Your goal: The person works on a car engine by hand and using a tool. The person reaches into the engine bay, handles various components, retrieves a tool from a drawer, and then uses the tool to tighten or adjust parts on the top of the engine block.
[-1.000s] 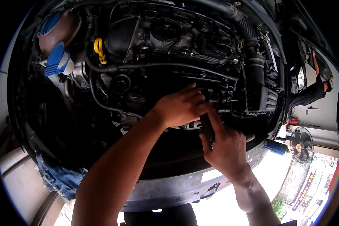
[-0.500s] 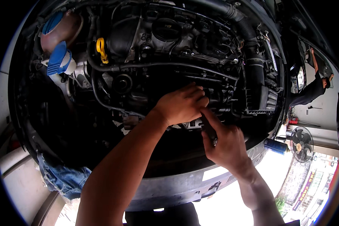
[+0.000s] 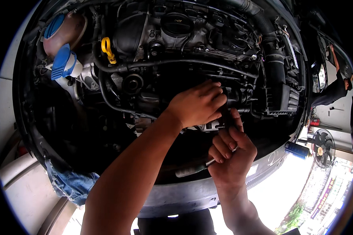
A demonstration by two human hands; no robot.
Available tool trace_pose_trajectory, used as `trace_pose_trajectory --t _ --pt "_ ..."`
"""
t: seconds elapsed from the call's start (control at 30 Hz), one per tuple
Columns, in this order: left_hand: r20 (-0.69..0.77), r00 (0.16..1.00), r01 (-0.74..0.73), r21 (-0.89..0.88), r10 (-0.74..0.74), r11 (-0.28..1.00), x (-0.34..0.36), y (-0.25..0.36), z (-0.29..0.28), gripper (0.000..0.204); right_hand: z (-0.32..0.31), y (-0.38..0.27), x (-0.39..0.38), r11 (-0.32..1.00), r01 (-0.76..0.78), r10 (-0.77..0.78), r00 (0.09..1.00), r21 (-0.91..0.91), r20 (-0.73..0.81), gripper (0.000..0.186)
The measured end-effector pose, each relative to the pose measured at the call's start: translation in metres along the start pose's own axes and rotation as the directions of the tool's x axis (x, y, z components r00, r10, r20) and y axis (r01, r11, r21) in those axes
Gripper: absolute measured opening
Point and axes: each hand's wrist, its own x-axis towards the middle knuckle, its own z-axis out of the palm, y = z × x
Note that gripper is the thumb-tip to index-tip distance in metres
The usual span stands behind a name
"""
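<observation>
My left hand [image 3: 200, 102] reaches into the engine bay, its fingers curled together over dark parts in front of the engine [image 3: 176, 25]. What those fingers grip is hidden. Just below it and to the right, my right hand [image 3: 233, 154] is turned palm-up with fingers closed around a tool with a grey handle [image 3: 190, 171]. The handle sticks out to the left of the palm, and a bit of bright metal shows at the fingers. Between the two hands runs a dark, narrow piece [image 3: 226, 116], too dim to name.
Around the hands lie black hoses [image 3: 184, 62], a yellow dipstick loop [image 3: 108, 50], a blue-capped reservoir [image 3: 64, 35] and a black air-filter box [image 3: 282, 100]. The bumper edge [image 3: 176, 196] runs in front. A blue can [image 3: 297, 150], a fan [image 3: 323, 148] and another person [image 3: 335, 90] are at right.
My right hand has rolled from pointing forward to palm-up, and the grey handle has come into sight. The left hand stays in nearly the same spot. The whole view has shifted slightly.
</observation>
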Motion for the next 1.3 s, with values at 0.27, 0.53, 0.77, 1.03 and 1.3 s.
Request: trace_pose_trajectory --t 0.27,0.53,0.77,1.03,1.3 --pt "0.025 0.999 -0.048 0.124 0.045 0.991 -0.005 -0.005 0.002 0.027 0.016 -0.066 0.023 -0.668 0.614 0.309 0.743 -0.421 0.594 0.056" --pt "0.019 0.999 0.038 -0.007 -0.038 0.999 0.000 0.001 -0.005 0.038 -0.018 -0.032 0.015 0.454 0.415 -0.055 0.896 -0.788 0.440 0.047" --pt "0.016 1.000 0.018 0.029 -0.018 0.999 -0.001 0.001 -0.003 0.041 -0.007 0.000 0.001 0.928 0.077 -0.065 0.997 -0.364 0.044 0.050" --pt "-0.006 0.999 -0.037 0.002 0.037 0.999 0.001 -0.002 0.002 0.032 -0.004 -0.006 0.006 0.778 0.204 -0.114 0.976 -0.594 0.186 0.041" --pt "0.164 0.985 -0.060 0.059 0.050 0.996 0.000 0.000 -0.003 0.038 -0.002 -0.065 0.029 -0.321 0.672 0.383 0.737 -0.668 0.557 0.039"
